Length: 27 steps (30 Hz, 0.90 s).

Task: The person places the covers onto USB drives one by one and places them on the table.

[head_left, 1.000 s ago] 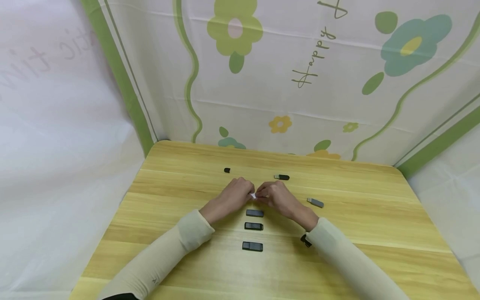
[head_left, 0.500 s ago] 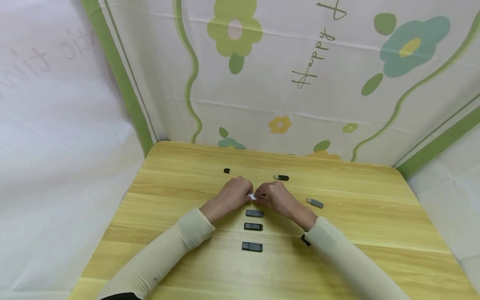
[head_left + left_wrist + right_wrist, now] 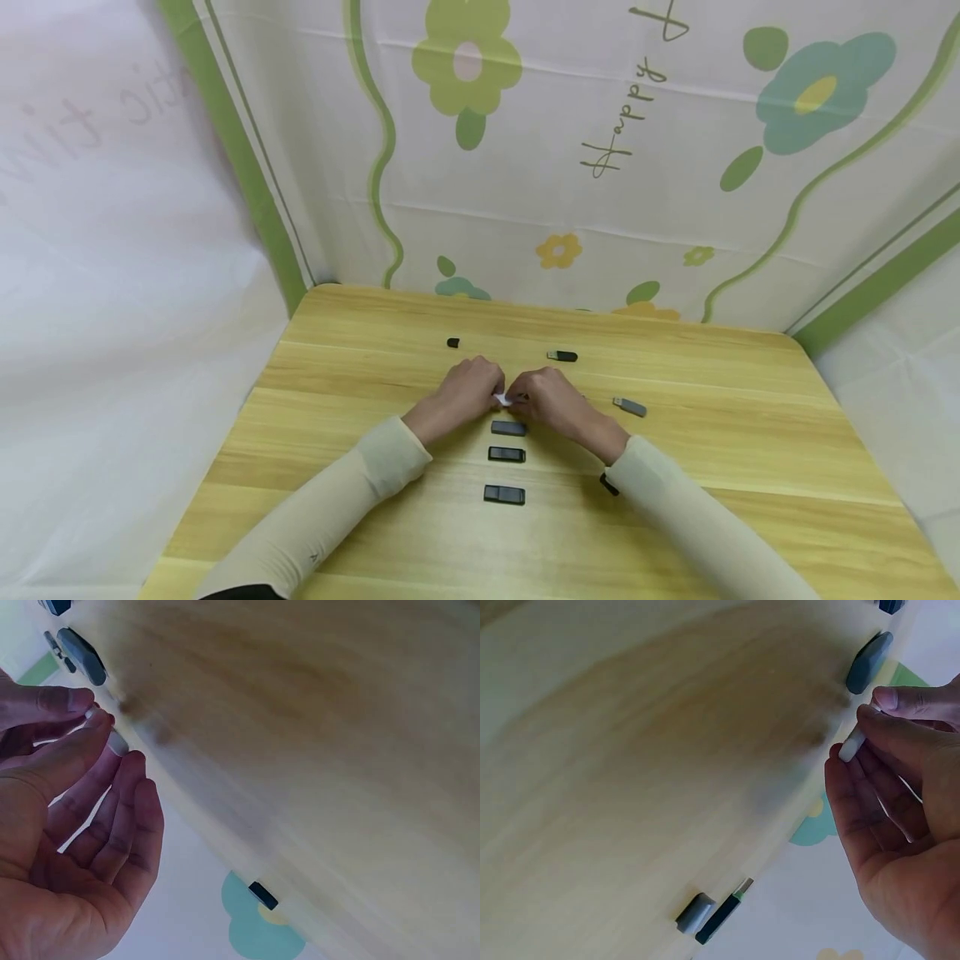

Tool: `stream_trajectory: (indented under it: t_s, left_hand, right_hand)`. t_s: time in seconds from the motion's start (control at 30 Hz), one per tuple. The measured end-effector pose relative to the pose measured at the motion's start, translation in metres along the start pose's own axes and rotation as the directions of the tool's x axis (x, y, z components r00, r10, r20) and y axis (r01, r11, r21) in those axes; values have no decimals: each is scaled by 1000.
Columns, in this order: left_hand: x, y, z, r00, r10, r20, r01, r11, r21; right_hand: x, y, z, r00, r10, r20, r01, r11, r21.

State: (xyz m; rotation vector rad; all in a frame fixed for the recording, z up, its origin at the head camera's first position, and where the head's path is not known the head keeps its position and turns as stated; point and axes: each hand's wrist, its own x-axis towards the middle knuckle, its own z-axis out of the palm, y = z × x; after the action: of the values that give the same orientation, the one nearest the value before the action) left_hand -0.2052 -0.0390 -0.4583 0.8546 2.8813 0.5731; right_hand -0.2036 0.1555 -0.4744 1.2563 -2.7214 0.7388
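Note:
Both hands meet over the middle of the table around a small white USB stick (image 3: 503, 400). My left hand (image 3: 468, 390) pinches its left end between thumb and forefinger. From the other side, my right hand (image 3: 558, 406) pinches it with thumb and index finger. In the right wrist view the whitish stick (image 3: 851, 742) sticks out past the fingertips with a rounded end. The left wrist view shows its pale end (image 3: 118, 742) beyond the thumb. Fingers hide the rest of it. Just in front of the hands lies a dark grey USB stick (image 3: 508, 428).
Two black USB sticks, a middle one (image 3: 507, 454) and a nearer one (image 3: 504, 495), continue the row. Toward the back lie a black cap (image 3: 453, 342) and an uncapped black USB stick (image 3: 562, 356). A grey USB stick (image 3: 630, 407) lies at right; a short grey piece (image 3: 695, 913) shows nearby.
Both hands have shifted slightly toward the person, and the right hand also a little left. The white USB stick stays between their fingers. The other pieces lie unchanged.

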Motion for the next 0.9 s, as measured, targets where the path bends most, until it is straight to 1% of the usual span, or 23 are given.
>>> stream_trajectory:
  t_s: [0.33, 0.5, 0.9]
  left_hand:
    - [2, -2, 5, 999, -14, 30, 15, 1000, -23]
    - [3, -2, 7, 999, -23, 42, 23, 1000, -10]
    - [2, -2, 10, 998, -32, 47, 31, 999, 8]
  right_hand:
    - [0, -1, 2, 1000, 21, 16, -21, 1000, 1]
    - [0, -2, 3, 999, 31, 32, -32, 999, 4]
    - [-1, -2, 5, 999, 49, 24, -48, 999, -16]
